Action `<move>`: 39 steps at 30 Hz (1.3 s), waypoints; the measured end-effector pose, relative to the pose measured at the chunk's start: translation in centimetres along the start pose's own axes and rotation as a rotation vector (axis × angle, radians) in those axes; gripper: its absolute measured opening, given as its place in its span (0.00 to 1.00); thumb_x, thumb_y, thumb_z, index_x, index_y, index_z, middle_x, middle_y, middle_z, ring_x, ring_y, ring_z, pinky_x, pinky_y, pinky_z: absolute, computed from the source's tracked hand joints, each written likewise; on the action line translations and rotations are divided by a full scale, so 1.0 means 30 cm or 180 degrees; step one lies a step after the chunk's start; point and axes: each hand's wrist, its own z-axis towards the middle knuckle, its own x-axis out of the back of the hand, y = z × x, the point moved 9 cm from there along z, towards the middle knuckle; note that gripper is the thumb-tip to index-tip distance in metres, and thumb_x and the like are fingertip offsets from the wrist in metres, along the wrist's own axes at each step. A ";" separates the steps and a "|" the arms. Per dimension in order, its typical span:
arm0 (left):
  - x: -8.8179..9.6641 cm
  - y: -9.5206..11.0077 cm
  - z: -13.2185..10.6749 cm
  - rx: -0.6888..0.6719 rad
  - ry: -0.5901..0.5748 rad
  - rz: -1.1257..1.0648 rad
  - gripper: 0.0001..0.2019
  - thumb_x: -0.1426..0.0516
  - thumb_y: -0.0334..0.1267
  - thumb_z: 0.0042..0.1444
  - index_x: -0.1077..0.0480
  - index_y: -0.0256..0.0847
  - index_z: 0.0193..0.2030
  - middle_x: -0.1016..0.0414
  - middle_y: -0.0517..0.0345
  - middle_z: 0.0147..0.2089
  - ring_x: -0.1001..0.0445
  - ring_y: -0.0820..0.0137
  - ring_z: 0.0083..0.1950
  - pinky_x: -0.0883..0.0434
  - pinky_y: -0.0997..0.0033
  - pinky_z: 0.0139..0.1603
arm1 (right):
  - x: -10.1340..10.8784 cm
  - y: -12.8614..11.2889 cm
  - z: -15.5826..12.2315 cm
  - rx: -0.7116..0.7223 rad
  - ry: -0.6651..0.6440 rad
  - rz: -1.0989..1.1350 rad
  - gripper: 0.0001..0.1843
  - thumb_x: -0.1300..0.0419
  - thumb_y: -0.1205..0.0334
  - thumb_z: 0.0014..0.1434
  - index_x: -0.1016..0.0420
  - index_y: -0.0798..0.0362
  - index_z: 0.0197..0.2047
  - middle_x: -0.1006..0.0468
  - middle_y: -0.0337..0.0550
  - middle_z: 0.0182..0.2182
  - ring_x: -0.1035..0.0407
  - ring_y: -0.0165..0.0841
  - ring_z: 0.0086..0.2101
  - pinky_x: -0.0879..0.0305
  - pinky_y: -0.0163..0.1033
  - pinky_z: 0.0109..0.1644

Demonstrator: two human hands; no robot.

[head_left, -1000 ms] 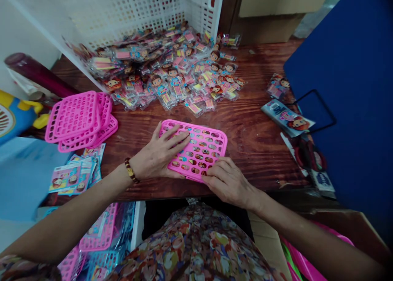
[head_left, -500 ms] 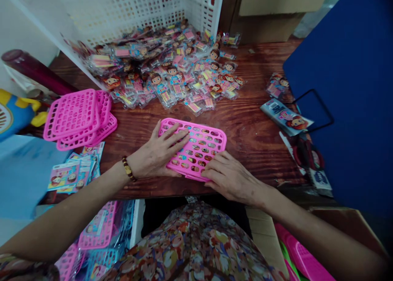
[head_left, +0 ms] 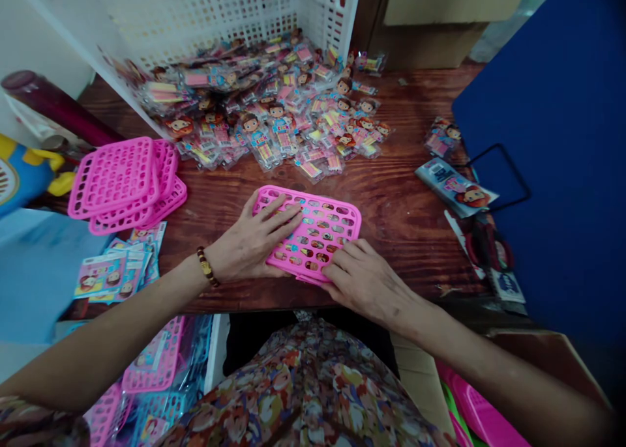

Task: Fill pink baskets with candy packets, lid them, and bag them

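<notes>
A pink plastic basket with a slotted lid (head_left: 320, 224) lies at the table's front edge, with printed pieces showing through its slots. My left hand (head_left: 252, 242) grips its left side, the fingers stretched across the top and the thumb at the near edge. On the near right corner, my right hand (head_left: 359, 274) has its fingers curled over the rim; its thumb is mostly hidden. Beyond the basket spreads a heap of small clear packets (head_left: 274, 124) with cartoon figures and pink and yellow pieces.
A white crate (head_left: 195, 17) lies behind the packets. Pink slotted lids (head_left: 117, 180) are stacked at left, above printed cards (head_left: 105, 271). Dark-handled scissors (head_left: 489, 245) and a printed pouch (head_left: 454, 186) lie right, beside a blue panel (head_left: 548, 141). Pink baskets (head_left: 154, 362) sit below the table.
My right hand's fingers have shifted slightly and curl more tightly at the basket's near right corner. My left hand and the basket stay almost in place.
</notes>
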 end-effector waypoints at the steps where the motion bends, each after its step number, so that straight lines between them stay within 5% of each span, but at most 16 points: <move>1: 0.001 0.000 0.000 -0.0007 0.0014 0.0002 0.49 0.44 0.65 0.53 0.57 0.39 0.73 0.48 0.42 0.73 0.55 0.45 0.74 0.69 0.33 0.71 | 0.000 0.005 0.006 -0.0062 -0.0091 0.0009 0.08 0.37 0.58 0.61 0.27 0.54 0.35 0.26 0.45 0.34 0.37 0.40 0.39 0.45 0.44 0.45; 6: 0.001 -0.002 0.002 0.0039 0.0041 0.0002 0.48 0.45 0.65 0.53 0.57 0.40 0.73 0.47 0.42 0.72 0.54 0.46 0.74 0.70 0.34 0.71 | 0.009 0.015 0.030 -0.0235 -0.0434 0.0068 0.09 0.38 0.57 0.60 0.27 0.55 0.38 0.24 0.46 0.38 0.36 0.40 0.40 0.48 0.46 0.47; 28: 0.003 -0.002 0.000 0.0059 0.0068 -0.0059 0.49 0.45 0.65 0.53 0.57 0.39 0.73 0.47 0.41 0.72 0.55 0.46 0.74 0.65 0.34 0.71 | 0.000 -0.015 0.047 -0.0437 -0.0231 -0.0568 0.04 0.43 0.72 0.57 0.30 0.55 0.35 0.27 0.46 0.32 0.38 0.40 0.35 0.49 0.46 0.42; 39: 0.000 0.000 -0.007 0.0138 0.0213 -0.0061 0.44 0.46 0.61 0.57 0.56 0.41 0.73 0.46 0.42 0.72 0.53 0.47 0.73 0.66 0.33 0.71 | 0.035 -0.013 0.049 -0.0556 -0.0413 -0.0391 0.01 0.42 0.69 0.59 0.30 0.54 0.35 0.25 0.46 0.33 0.36 0.40 0.37 0.50 0.47 0.45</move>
